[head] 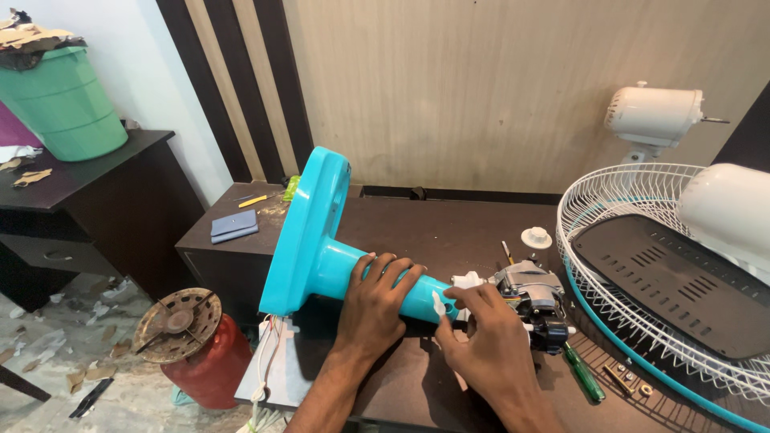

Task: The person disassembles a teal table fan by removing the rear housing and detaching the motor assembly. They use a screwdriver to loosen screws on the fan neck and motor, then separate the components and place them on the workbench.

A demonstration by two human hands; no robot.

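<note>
A turquoise fan stand (pixel 309 240) lies on its side on the dark table (pixel 449 232), round base to the left, neck pointing right. My left hand (pixel 377 301) wraps around the neck from the near side. My right hand (pixel 485 337) rests at the neck's end, fingertips pinching a white piece (pixel 467 281) where the neck meets the bare fan motor (pixel 533 293). The motor's metal body and black end part lie just right of my fingers.
A green-handled screwdriver (pixel 584 373) and small screws (pixel 630 377) lie by the motor. A white wire fan guard (pixel 642 265) holding a black panel fills the right side. A white cap (pixel 536 236), a white fan motor housing (pixel 654 116), a red cylinder (pixel 200 353) and a green bin (pixel 64 100) surround the table.
</note>
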